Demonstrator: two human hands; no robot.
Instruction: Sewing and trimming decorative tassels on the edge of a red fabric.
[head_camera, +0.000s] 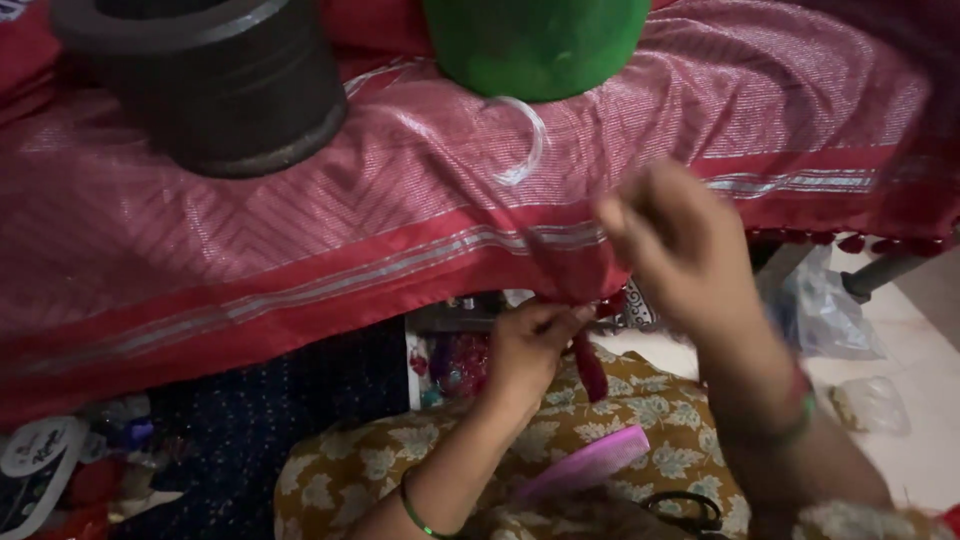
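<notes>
The left hand (528, 345) pinched a red tassel (590, 368) at the near edge of the red striped cloth (300, 240); the blurred right hand (680, 245) hovered above it, with a pink comb (590, 462) on the lap.

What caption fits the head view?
Left hand pinches a red tassel at the red cloth edge; right hand raised, blurred.

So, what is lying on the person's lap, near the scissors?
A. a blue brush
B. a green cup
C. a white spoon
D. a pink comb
D: a pink comb rests on the floral lap cloth, just above the black scissors.
</notes>
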